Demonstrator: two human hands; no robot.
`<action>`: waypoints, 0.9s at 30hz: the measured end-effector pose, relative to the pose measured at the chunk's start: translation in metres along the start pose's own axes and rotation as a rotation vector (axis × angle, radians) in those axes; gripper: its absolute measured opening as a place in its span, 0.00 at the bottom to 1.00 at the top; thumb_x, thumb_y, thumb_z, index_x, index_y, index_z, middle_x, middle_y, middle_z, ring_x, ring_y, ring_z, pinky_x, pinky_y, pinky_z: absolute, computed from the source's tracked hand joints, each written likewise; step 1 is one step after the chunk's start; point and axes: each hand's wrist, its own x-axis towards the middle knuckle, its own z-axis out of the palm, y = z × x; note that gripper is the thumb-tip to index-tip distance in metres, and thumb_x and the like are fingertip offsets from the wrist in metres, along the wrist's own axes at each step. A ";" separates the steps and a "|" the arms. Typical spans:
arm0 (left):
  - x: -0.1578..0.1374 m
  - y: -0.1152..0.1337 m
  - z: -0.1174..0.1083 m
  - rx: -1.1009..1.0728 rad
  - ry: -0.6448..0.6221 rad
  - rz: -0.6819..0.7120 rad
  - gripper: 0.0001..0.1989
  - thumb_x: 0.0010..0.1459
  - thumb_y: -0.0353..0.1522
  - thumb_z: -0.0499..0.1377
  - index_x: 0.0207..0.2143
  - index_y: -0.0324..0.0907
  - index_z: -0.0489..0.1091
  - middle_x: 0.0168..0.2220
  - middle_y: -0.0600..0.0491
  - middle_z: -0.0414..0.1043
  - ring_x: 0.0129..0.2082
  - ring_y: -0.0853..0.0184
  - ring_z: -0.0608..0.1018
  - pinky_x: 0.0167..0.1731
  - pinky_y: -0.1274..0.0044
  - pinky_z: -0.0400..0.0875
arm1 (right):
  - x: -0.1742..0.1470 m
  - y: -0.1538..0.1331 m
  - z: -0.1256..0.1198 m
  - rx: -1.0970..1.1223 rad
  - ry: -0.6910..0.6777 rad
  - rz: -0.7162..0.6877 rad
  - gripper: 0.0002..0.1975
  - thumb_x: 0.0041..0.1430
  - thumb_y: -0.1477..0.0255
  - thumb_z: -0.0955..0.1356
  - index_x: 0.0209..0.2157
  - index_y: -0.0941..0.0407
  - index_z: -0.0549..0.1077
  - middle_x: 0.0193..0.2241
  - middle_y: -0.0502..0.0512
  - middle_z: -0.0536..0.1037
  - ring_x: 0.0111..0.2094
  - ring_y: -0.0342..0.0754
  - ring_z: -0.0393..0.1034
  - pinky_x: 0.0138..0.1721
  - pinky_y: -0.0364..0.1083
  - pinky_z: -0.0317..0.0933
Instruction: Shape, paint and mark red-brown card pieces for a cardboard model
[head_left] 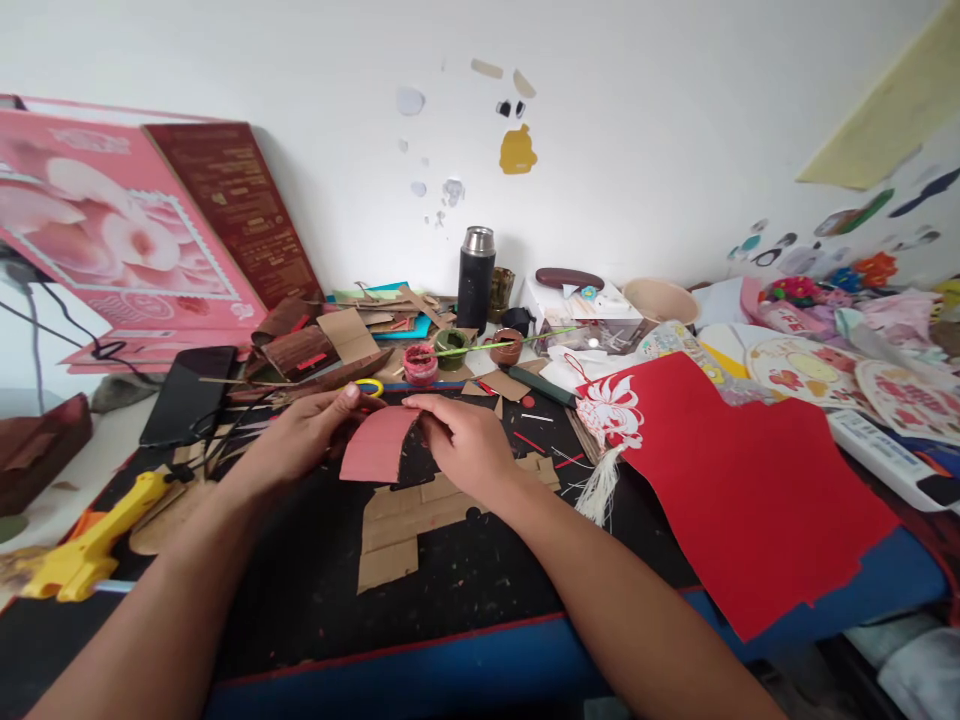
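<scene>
A curved piece of pink-painted cardboard (376, 446) is held up between my two hands over the black mat. My left hand (319, 425) grips its left edge, thumb on top and the other fingers partly hidden behind it. My right hand (461, 440) pinches its upper right corner. Just below lies a cut piece of brown cardboard (409, 510), flat on the mat and partly covered by my right forearm. Behind my left hand show the yellow handles of what look like scissors (370, 387). An open jar of red paint (420, 366) stands beyond the pink piece.
A yellow glue gun (97, 545) lies at the left, near a black phone (187, 395). A black thermos (476, 280) stands at the back beside cardboard scraps (349, 335). Red paper (750, 490) covers the right side, by a green-handled tool (541, 385). A pink box (127, 220) rises back left.
</scene>
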 end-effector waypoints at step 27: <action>-0.004 0.002 0.024 -0.384 -0.198 0.045 0.56 0.50 0.47 0.79 0.76 0.43 0.60 0.38 0.50 0.84 0.39 0.57 0.84 0.39 0.71 0.78 | 0.009 0.009 0.000 0.774 -0.020 0.547 0.26 0.62 0.44 0.72 0.34 0.53 0.71 0.21 0.44 0.73 0.15 0.40 0.67 0.15 0.39 0.53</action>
